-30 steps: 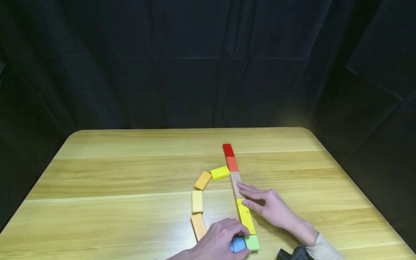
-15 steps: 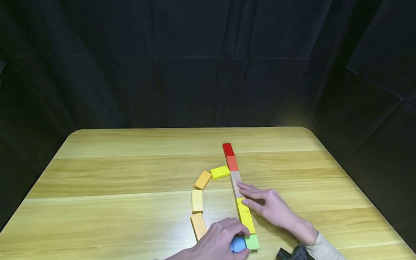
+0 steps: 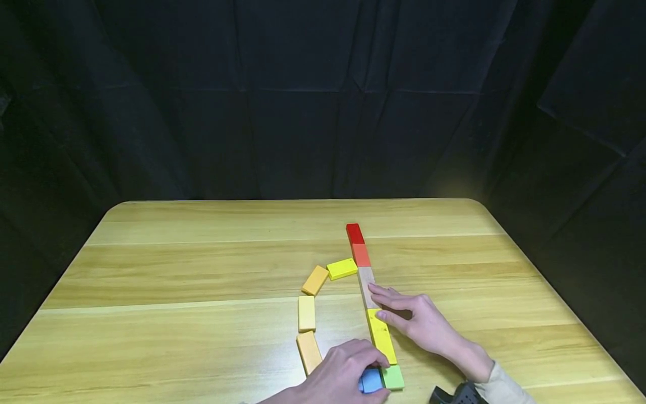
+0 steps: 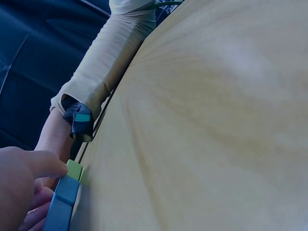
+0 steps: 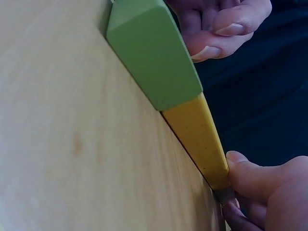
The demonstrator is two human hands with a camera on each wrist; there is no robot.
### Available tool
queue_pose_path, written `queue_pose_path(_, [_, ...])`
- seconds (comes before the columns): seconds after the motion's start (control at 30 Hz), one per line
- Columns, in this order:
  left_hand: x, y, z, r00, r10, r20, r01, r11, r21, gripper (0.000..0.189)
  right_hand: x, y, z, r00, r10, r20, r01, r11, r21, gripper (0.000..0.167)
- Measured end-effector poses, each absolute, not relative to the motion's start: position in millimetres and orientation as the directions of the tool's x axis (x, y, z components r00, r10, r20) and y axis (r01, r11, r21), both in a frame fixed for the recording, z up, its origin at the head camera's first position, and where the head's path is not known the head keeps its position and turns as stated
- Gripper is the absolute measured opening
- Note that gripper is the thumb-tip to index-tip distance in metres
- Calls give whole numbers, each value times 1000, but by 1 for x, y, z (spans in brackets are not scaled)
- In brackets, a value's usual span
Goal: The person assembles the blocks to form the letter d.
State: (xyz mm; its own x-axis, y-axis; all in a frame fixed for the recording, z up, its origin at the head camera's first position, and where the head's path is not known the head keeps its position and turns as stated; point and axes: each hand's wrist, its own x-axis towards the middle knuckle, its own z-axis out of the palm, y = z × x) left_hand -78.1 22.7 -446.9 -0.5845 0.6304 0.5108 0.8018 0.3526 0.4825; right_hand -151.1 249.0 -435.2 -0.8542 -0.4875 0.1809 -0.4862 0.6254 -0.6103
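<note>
In the head view my left hand (image 3: pixel 339 367) pinches a blue block (image 3: pixel 372 380) between thumb and index finger. Its fingertips reach the edge of a light green block (image 3: pixel 392 377) touching the blue one. A second blue block (image 4: pixel 58 214) shows beside it in the left wrist view. Beyond the green block, a long yellow block (image 3: pixel 382 336) continues the row. My right hand (image 3: pixel 416 320) rests its thumb on the yellow block and its extended fingers on a pale greyish block (image 3: pixel 367 286). My left hand hides part of the blocks near the front.
A coral block (image 3: pixel 360 255) and a red block (image 3: pixel 355 233) end the row at the far side. To its left curve a short yellow block (image 3: pixel 341 269), an orange block (image 3: pixel 315 280), a cream block (image 3: pixel 306 313) and a light orange block (image 3: pixel 309 352), all flat on the wooden table (image 3: pixel 176 336).
The blue and green blocks have shifted very slightly to the right, together with my left fingertips. My right hand stays in place.
</note>
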Motion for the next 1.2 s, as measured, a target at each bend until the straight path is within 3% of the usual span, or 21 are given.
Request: queue_pose_path(1.2, [-77, 25, -449, -584, 603, 543, 811, 426, 400, 26, -149, 249, -441, -857, -474, 200, -486, 617, -619, 39])
